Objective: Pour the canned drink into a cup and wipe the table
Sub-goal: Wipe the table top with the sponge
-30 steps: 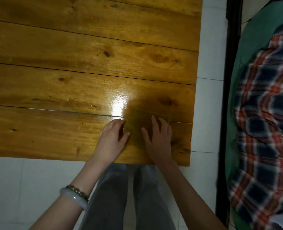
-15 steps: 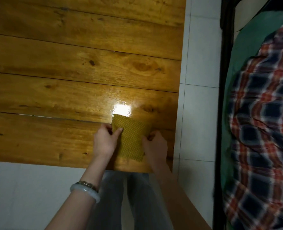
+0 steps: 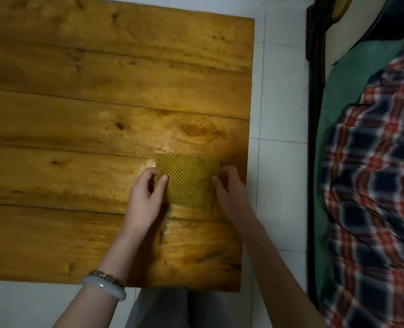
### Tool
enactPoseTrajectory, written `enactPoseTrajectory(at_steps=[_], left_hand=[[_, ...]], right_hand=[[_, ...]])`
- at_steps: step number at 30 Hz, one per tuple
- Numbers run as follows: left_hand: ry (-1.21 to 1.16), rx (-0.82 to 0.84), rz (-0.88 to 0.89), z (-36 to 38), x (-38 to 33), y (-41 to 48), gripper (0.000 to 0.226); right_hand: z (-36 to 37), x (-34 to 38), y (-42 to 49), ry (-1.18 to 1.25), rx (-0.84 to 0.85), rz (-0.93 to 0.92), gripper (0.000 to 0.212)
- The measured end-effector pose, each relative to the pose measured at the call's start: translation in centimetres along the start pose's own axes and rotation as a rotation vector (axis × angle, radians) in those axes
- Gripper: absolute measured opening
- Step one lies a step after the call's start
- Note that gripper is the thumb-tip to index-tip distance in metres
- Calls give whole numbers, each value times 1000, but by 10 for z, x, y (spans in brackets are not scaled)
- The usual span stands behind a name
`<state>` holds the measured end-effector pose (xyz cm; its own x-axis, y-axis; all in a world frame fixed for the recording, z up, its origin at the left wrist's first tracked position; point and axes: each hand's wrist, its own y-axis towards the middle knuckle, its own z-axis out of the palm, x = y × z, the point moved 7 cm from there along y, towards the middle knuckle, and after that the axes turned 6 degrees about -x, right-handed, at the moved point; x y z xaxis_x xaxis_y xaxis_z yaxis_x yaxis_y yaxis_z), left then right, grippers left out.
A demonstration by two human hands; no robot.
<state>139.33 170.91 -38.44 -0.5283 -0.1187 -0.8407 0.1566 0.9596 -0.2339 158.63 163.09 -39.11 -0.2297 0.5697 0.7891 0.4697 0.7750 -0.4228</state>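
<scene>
A yellow-green waffle-textured cloth (image 3: 188,179) is held up just above the glossy wooden plank table (image 3: 78,114), near its right side. My left hand (image 3: 146,195) pinches the cloth's left edge between thumb and fingers. My right hand (image 3: 230,190) grips its right edge. The cloth hangs between the two hands as a flat rectangle. No can or cup is in view.
The table's right edge (image 3: 248,138) borders white floor tiles (image 3: 281,91). A dark bed frame (image 3: 313,138) with a green sheet and a plaid blanket (image 3: 373,185) runs along the right. My grey-trousered legs (image 3: 163,308) are under the near table edge.
The cloth lay flat under both hands a second ago; both hands then gripped its sides and lifted it off the table. The view has shifted, so the table now fills more of the frame.
</scene>
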Motion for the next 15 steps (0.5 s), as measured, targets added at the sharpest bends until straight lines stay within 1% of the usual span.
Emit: enactPoseTrajectory(at_steps=[4,6,11,13,15], left_hand=[[-95,-36,17,19,-30,63,5],[-99,-35,28,28,-44,97,6],[-101,83,56,56,-70,182,5],[-111,86,58,68,-76,214,7],[-119,75,67,80,-84,242,1]], right_hand=[[-18,23,67,19,-70,-22,8],[-27,34,102,11,-92,-29,10],[-50,65,185,2,-148,-44,11],[-57,75,213,-6,-183,-57,9],[-67,82,239,-22,-237,-81,8]])
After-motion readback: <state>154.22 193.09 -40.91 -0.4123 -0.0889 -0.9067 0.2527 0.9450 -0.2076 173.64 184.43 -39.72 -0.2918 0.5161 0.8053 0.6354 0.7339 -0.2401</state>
